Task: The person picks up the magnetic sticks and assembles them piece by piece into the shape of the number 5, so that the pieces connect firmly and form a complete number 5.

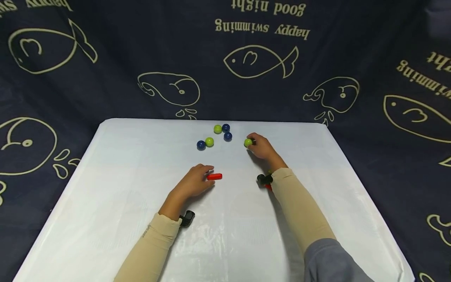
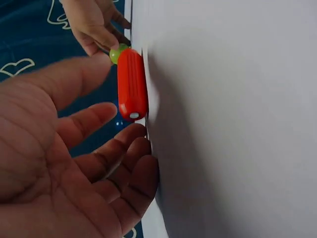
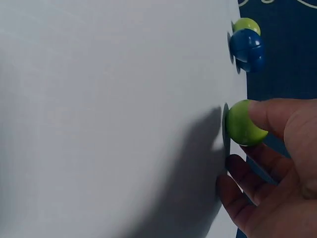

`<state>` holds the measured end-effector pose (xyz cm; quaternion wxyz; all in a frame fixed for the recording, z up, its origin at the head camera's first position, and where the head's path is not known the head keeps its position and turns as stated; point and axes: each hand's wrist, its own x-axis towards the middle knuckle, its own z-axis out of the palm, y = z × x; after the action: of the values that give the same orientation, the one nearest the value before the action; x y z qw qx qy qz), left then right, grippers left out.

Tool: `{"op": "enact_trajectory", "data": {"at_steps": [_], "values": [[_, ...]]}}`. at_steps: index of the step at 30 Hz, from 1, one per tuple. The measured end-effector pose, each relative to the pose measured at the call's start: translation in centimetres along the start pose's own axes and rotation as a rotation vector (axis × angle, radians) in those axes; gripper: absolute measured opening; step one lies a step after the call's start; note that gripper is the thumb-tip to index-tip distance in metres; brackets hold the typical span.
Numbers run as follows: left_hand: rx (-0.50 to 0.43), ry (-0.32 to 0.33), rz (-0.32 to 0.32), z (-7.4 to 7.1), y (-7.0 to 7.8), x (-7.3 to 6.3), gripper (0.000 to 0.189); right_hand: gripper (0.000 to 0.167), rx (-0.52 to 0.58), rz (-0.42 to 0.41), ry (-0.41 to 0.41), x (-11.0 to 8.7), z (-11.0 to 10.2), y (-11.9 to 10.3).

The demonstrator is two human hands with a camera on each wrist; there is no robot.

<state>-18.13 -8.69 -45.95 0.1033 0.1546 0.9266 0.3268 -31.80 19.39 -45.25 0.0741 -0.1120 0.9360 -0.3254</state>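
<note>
Nearest is the left hand (image 1: 193, 182), its thumb and fingers wide apart around a red piece (image 1: 214, 176) on the white table (image 1: 225, 243); only the left wrist view shows the pale spot on its end. Farther, the right hand (image 1: 261, 146) pinches a green ball (image 3: 241, 121). Near the far edge, the head view shows two other green balls (image 1: 217, 129) and three blue balls (image 1: 201, 145); the right wrist view, fewer.

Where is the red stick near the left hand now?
In the head view, the red stick lies below and slightly left of centre, between the left hand's thumb and fingers.
</note>
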Motion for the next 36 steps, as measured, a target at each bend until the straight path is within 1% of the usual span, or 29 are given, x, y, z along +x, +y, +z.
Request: {"op": "enact_trajectory", "data": {"at_steps": [5, 9, 12, 14, 19, 22, 25, 31, 34, 36], "values": [[-0.003, 0.042, 0.017, 0.1, 0.0, 0.5, 0.046, 0.034, -0.01, -0.007, 0.019, -0.4, 0.3, -0.3], [-0.04, 0.082, 0.021, 0.2, -0.6, 0.9, 0.031, 0.035, 0.013, 0.0, 0.021, -0.7, 0.2, -0.4], [-0.079, 0.094, 0.003, 0.4, -1.0, 1.0, 0.024, 0.036, 0.066, 0.008, 0.018, -1.2, 0.1, -0.4], [-0.094, 0.099, -0.001, 0.5, -1.2, 1.1, 0.023, 0.035, 0.117, 0.01, 0.013, -1.6, 0.3, -0.4], [-0.077, 0.119, 0.015, 0.9, -1.5, 1.0, 0.022, 0.037, 0.213, 0.005, 0.008, -3.1, 1.4, -0.8], [-0.079, 0.138, 0.018, 1.1, -1.7, 0.9, 0.02, 0.038, 0.232, -0.001, 0.019, -4.4, 2.3, -1.5], [-0.124, 0.153, 0.017, 1.3, -1.9, 0.8, 0.018, 0.037, 0.24, -0.023, 0.035, -5.9, 2.9, -2.3], [-0.257, 0.168, 0.0, 1.4, -2.1, 0.7, 0.022, 0.034, 0.245, -0.069, 0.06, -8.4, 3.7, -2.9], [-0.319, 0.183, -0.018, 1.3, -2.0, 0.6, 0.024, 0.033, 0.284, -0.061, 0.051, -9.4, 4.2, -3.0], [-0.344, 0.189, -0.016, 1.2, -2.0, 0.6, 0.025, 0.031, 0.32, -0.05, 0.044, -9.9, 4.7, -3.1]]}}
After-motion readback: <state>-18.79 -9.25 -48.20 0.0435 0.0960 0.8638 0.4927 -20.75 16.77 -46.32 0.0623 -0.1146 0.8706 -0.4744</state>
